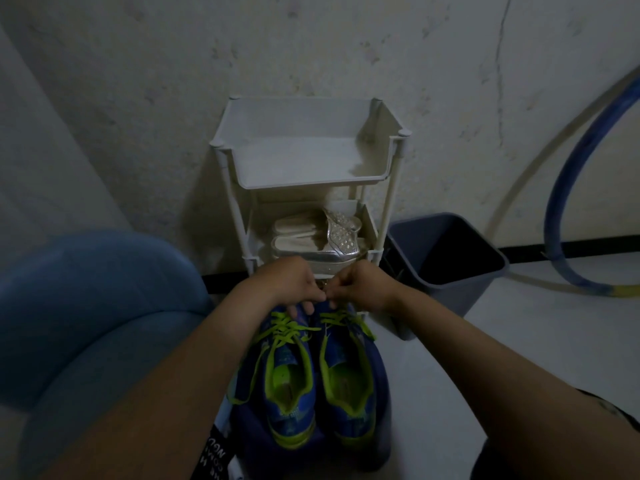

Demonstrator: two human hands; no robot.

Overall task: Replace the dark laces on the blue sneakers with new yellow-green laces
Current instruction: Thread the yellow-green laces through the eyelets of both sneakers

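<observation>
Two blue sneakers stand side by side below me, toes pointing away: the left sneaker [289, 386] and the right sneaker [349, 382]. Both carry yellow-green laces [287, 329] and have yellow-green linings. My left hand [289, 282] grips the toe end of the left sneaker, fingers curled over it. My right hand [358, 284] does the same at the toe end of the right sneaker. The two hands almost touch. The toes of both sneakers are hidden under my hands. No dark laces are in sight.
A white plastic shelf rack [304, 161] stands against the wall straight ahead, with pale shoes [311, 237] on its lower shelf. A dark bin [446, 258] sits to its right. A blue seat [90, 306] fills the left. A blue hoop [568, 188] leans at the right wall.
</observation>
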